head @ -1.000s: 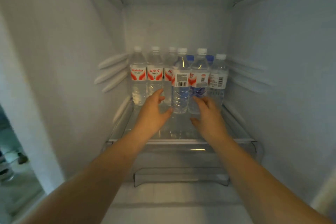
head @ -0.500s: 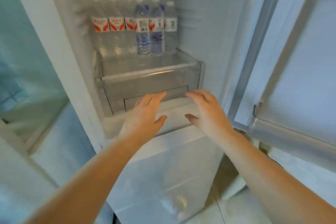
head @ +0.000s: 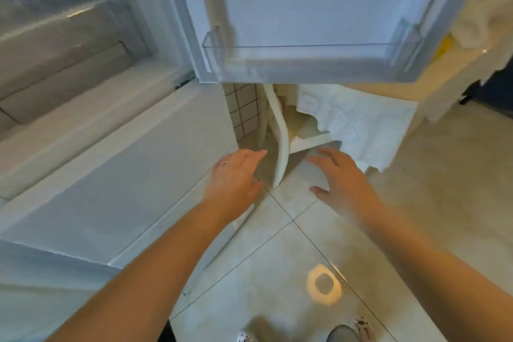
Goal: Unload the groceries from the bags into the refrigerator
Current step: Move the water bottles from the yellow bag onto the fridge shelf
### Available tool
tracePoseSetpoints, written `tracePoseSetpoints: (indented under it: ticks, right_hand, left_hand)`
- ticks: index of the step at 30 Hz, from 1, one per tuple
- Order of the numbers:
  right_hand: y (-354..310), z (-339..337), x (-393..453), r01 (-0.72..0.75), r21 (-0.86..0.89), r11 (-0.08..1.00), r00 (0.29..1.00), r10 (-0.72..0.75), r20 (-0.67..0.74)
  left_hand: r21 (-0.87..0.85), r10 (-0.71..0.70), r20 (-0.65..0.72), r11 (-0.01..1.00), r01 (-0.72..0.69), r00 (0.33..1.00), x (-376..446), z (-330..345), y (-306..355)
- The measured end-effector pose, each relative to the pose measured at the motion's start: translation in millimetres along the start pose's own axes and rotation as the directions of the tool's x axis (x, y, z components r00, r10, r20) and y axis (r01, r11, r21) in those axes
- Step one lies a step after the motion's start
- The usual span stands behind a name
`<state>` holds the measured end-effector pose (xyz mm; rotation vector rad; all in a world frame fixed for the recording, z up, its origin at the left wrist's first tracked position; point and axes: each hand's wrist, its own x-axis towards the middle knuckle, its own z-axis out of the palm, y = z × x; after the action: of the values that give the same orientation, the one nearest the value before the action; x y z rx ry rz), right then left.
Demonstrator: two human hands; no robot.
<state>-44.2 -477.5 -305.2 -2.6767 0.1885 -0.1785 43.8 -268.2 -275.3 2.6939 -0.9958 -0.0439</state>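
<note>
We see our left hand and right hand stretched forward over the tiled floor, fingers straight and loosely spread, holding nothing. The refrigerator stands at ten o'clock, its open door at twelve with a clear shelf. A white bag, partly hidden, lies at one o'clock, just beyond our right fingertips.

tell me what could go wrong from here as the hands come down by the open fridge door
1. The open fridge door hangs just above and beyond both hands; rising carelessly could knock its lower shelf bin.
2. The left hand and right hand are empty and reach toward a cramped spot by the white chair leg, which fingers could hit.
3. The white bag looks torn, so contents might spill.
</note>
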Motion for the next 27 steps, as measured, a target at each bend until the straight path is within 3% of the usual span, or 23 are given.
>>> tracePoseSetpoints:
  ticks: [4, 13, 20, 27]
  right_hand:
    - [96.5, -34.1, -51.0, -0.146, -0.026, 0.989, 0.989, 0.146, -0.005]
    - [293.6, -126.5, -127.6, -0.38, -0.081, 0.921, 0.924, 0.383, 0.019]
    - [381.1, -162.1, -114.4, -0.374, -0.076, 0.924, 0.926, 0.377, 0.029]
    - [465.8, -200.3, -27.1, -0.312, -0.096, 0.945, 0.949, 0.315, 0.018]
  left_hand:
    - [-0.028, 0.146, 0.066, 0.989, -0.144, 0.987, 37.3, 47.8, 92.8]
    - [-0.108, 0.321, 0.136, 0.945, -0.309, 0.937, 127.2, 131.6, 294.3]
    - [-0.141, 0.313, 0.167, 0.946, -0.292, 0.935, 201.6, 165.9, 360.0]
    - [-0.205, 0.278, 0.097, 0.945, -0.254, 0.956, 323.5, 193.2, 399.3]
